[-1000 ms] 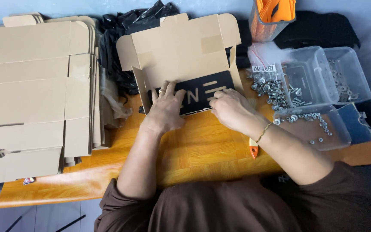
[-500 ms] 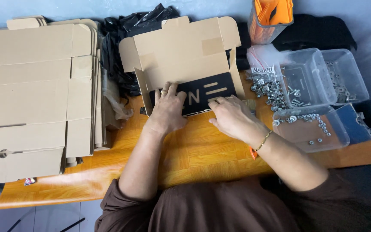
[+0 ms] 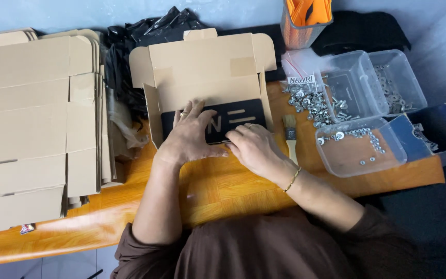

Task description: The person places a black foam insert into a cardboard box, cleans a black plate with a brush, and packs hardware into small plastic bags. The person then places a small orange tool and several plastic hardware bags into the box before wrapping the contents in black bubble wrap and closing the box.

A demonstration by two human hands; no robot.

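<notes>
Since a moment ago my right hand (image 3: 254, 149) has slid nearer and a little left along the near edge of the black plate (image 3: 218, 120), while my left hand (image 3: 189, 135) has barely shifted.

From the head camera, both hands lie flat on the plate, which sits in the bottom of the open cardboard box (image 3: 205, 77) at the middle of the orange table (image 3: 223, 188). My left fingers are spread wide over the plate's left half, pressing it down so it seats level. My right fingers are closer together, curled at the near edge, grasping nothing. The box lid stands open on the far side, leaving room to work. A small brush (image 3: 290, 137) lies just right of the box. Clear tubs of screws (image 3: 357, 93) stand further right, within reach. Flat cardboard blanks (image 3: 32, 129) are stacked at left.
</notes>
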